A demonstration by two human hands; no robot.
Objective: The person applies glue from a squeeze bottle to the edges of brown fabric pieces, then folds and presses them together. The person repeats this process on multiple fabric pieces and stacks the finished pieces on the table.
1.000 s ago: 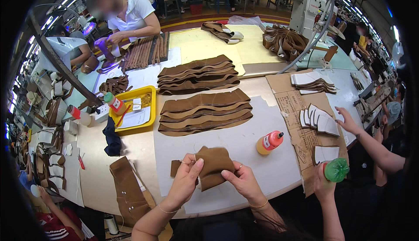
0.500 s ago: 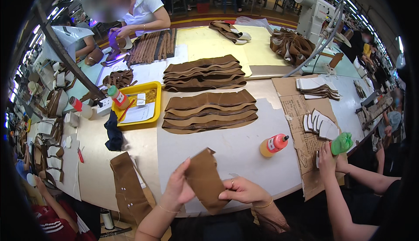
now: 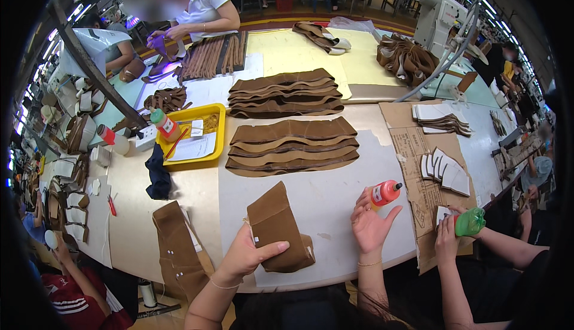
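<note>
My left hand (image 3: pixel 242 257) grips a folded brown leather piece (image 3: pixel 270 213) over the near part of the table, its thumb pressed on the front. The lower right corner of the piece curls and shows a pale edge. My right hand (image 3: pixel 372 229) is open beside a squeeze bottle (image 3: pixel 385 193) with a red label and dark tip. Its thumb points out to the right and its fingers reach up along the bottle's left side; whether they touch it I cannot tell. Ahead lie overlapping brown leather strips (image 3: pixel 293 141), with a second row (image 3: pixel 287 94) behind.
A yellow tray (image 3: pixel 222 133) holds a green-capped bottle and paper. Left of me lie a dark blue cloth (image 3: pixel 157 174) and another brown piece (image 3: pixel 176 246). At right, white-backed pieces (image 3: pixel 445 171) rest on cardboard (image 3: pixel 412 150), near a co-worker's hands (image 3: pixel 447 240) holding a green bottle (image 3: pixel 470 222).
My right hand has let go of the leather piece and moved right to the squeeze bottle. The piece, now in my left hand alone, has turned. The view has shifted slightly.
</note>
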